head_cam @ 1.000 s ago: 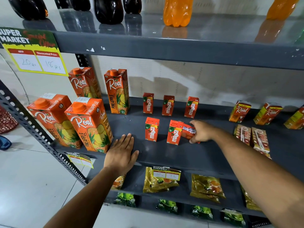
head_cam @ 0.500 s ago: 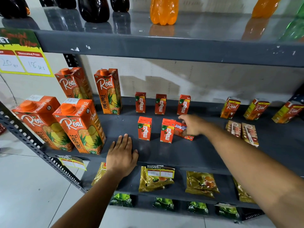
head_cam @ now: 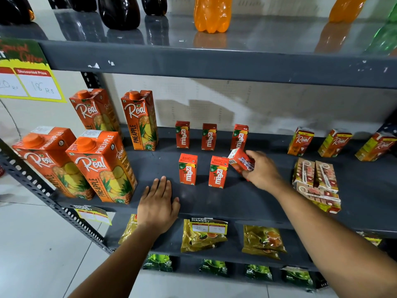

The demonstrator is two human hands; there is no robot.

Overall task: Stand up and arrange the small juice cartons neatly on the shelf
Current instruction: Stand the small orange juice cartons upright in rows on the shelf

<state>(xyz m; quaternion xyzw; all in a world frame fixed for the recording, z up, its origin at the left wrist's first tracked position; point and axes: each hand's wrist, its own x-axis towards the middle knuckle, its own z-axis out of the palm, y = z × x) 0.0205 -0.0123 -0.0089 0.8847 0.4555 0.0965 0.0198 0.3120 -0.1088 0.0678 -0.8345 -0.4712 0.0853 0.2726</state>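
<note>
1. A tilted small Maaza carton (head_cam: 240, 161) is being held in the right hand (head_cam: 261, 172), with the grip closed around its lower end; its top is leaning up and to the left, and it is being kept off the grey middle shelf (head_cam: 247, 196).
2. The held carton is being kept just beside the right front Maaza carton (head_cam: 218, 172), which is standing upright; whether the two are touching cannot be told.
3. Another upright Maaza carton (head_cam: 188, 168) is being shown to the left of it in the front row, apart from its neighbour.
4. Three more upright Maaza cartons (head_cam: 209, 136) are being displayed in a back row near the wall, spaced apart.
5. The left hand (head_cam: 159, 205) is being pressed flat on the front edge of the shelf, fingers spread and straight, with nothing gripped.
6. Four tall Real pineapple cartons (head_cam: 103, 166) are being kept upright at the left end of the same shelf, two in front and two behind.
7. Three small Real cartons (head_cam: 300, 141) are being shown upright along the back right.
8. In front of them, several small cartons (head_cam: 315, 186) are lying flat with straws facing up, touching one another.
9. Golden pouches (head_cam: 203, 237) are being shown on the shelf below, and green packets (head_cam: 214, 267) lower still.
10. Orange and dark bottles (head_cam: 211, 14) are being shown standing on the top shelf.
</note>
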